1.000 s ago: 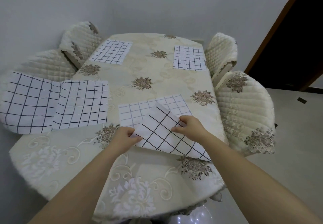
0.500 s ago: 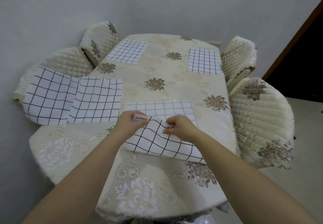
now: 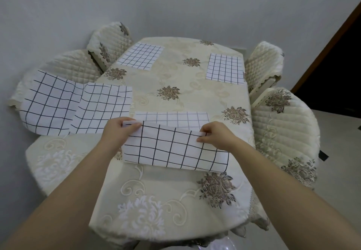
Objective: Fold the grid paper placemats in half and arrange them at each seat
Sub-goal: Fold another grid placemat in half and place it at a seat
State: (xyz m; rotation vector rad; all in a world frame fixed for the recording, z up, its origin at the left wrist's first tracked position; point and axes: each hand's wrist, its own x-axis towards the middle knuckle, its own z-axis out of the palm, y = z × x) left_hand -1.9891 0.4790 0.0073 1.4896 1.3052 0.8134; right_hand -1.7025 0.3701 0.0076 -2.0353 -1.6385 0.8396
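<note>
Spreading apart, your left hand (image 3: 117, 134) and right hand (image 3: 214, 136) are pinching the half-folded placemat (image 3: 172, 150) by its corners; two folded mats (image 3: 139, 56) are lying placed, another mat (image 3: 101, 109) waiting.

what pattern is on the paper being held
The paper is white with a black square grid, seen in the head view.

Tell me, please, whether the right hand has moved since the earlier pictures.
Yes. The right hand has slid rightward along the folded edge of the placemat, ending nearer the brown flower motif on the tablecloth.
</note>
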